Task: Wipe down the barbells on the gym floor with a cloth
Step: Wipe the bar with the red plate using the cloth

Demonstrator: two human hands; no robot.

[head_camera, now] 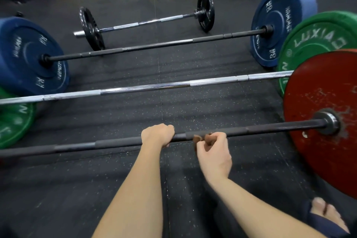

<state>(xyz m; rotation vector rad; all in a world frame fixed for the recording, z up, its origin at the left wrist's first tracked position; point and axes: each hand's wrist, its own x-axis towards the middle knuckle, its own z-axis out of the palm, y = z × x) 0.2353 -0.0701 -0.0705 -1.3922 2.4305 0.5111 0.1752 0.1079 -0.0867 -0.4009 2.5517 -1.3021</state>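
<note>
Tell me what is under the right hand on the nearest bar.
A brown cloth, which the right hand grips on the black bar. Only small folds show; fingers cover the rest.

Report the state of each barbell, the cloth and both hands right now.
red-plate barbell, on the floor, both hands at it.
cloth, pinched against that bar.
left hand, grips the bar bare.
right hand, fingers pinch the cloth.
green-plate barbell, on the floor, untouched.
blue-plate barbell, on the floor, untouched.
black-plate barbell, on the floor, untouched.
</note>
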